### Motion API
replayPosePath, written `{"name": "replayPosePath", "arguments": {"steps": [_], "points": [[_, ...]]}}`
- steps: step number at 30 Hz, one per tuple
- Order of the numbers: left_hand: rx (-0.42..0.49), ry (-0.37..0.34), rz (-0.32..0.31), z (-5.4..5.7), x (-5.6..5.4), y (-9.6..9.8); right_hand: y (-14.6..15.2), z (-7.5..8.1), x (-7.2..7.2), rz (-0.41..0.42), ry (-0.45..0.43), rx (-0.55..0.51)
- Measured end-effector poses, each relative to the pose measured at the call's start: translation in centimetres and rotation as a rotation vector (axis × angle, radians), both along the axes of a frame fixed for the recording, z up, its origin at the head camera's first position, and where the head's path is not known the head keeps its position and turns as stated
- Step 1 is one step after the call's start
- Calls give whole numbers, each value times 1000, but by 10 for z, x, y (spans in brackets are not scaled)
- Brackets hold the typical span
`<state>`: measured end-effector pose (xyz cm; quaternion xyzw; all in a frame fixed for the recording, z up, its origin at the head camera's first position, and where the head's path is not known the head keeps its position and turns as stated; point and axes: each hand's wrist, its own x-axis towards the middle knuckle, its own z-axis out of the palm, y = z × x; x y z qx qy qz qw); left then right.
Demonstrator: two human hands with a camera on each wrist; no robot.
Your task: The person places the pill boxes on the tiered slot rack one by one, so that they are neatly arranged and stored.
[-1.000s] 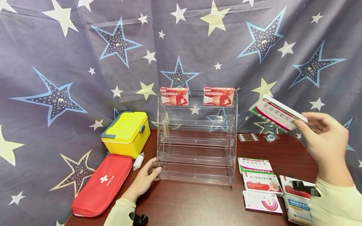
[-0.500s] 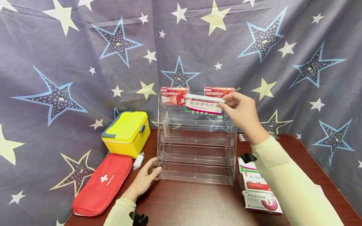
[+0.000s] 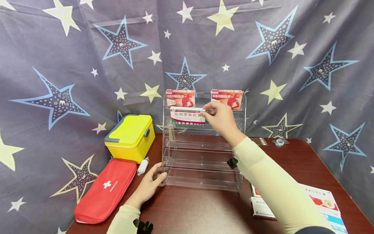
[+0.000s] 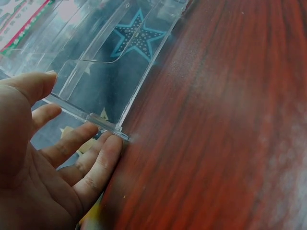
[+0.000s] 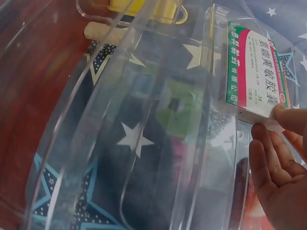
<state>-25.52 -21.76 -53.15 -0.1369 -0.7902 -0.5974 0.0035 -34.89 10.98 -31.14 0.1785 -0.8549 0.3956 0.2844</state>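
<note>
A white, green and magenta medicine box [image 3: 187,117] leans at the left of the second tier of a clear acrylic display rack [image 3: 201,164]. My right hand [image 3: 220,120] pinches the box's right end between thumb and fingers, also seen in the right wrist view, where the box [image 5: 256,69] lies behind a clear tier lip. My left hand [image 3: 149,185] rests at the rack's lower left side. In the left wrist view its fairly straight fingertips touch the side panel's edge. Two red-and-white medicine boxes, one left [image 3: 180,98] and one right [image 3: 230,99], stand on the top tier.
A yellow box [image 3: 131,136] and a red first-aid pouch [image 3: 106,191] lie left of the rack, beside a small white bottle [image 3: 143,166]. More medicine boxes [image 3: 321,198] lie at the right, partly behind my right sleeve. A tape roll [image 3: 280,142] sits near the back.
My right hand has carried the green-and-magenta medicine box leftward from the right side and lowered it to the second tier. My left hand has stayed at the rack's side.
</note>
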Motion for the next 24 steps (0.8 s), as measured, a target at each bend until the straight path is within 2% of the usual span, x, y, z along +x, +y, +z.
{"name": "replayPosePath", "arguments": {"steps": [8,24], "points": [[-3,-1,2,-2,-1,-1,-13,-5,-6,44,-48,-34],[-2,-8,3,-1,-1,-1,-18,-9,-8,44,-97,11]]}}
